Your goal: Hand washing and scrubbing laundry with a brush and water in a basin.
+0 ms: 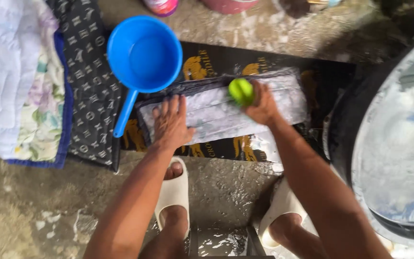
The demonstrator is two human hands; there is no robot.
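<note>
My left hand (pixel 169 123) lies flat, fingers spread, on the left end of a soapy grey folded cloth (pixel 212 112) spread on a black printed mat (pixel 226 62). My right hand (pixel 263 106) grips a round green soap or scrubber (pixel 241 90) and holds it against the middle of the cloth. Foam covers the cloth's surface. My two feet in cream slides (pixel 174 192) stand on wet concrete just in front of the mat.
A blue plastic dipper (pixel 143 53) with a long handle rests left of the cloth. A folded floral quilt (pixel 17 76) and dark patterned fabric (pixel 89 81) lie at the left. A large basin of sudsy water (pixel 401 139) fills the right side. Pink containers stand at the top edge.
</note>
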